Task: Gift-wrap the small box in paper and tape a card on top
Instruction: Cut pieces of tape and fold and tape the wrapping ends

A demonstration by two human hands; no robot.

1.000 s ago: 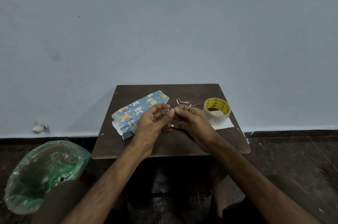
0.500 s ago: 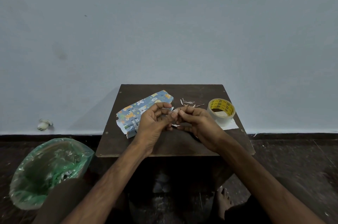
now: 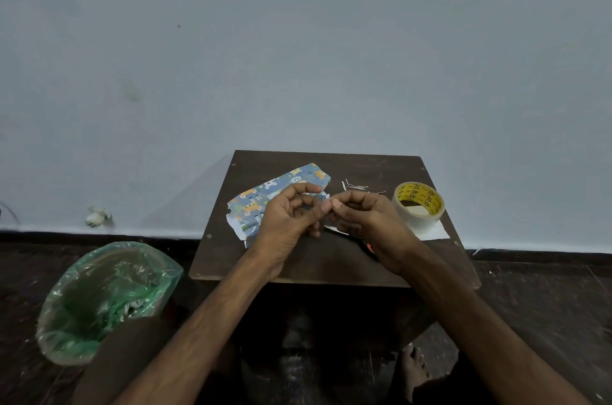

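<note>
Wrapped box [image 3: 258,202] part-hidden; left hand [image 3: 288,226], right hand [image 3: 371,222] grips clamped on indistinct scrap [image 3: 318,196].

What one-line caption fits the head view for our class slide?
Left hand and right hand pinch a small strip over the table, between patterned parcel and tape roll.

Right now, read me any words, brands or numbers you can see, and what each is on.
Tape roll: black print on the yellow core, too blurred to read.
Box: white print on a dark patch at its near end, too small to read.
No other text shows.
</note>
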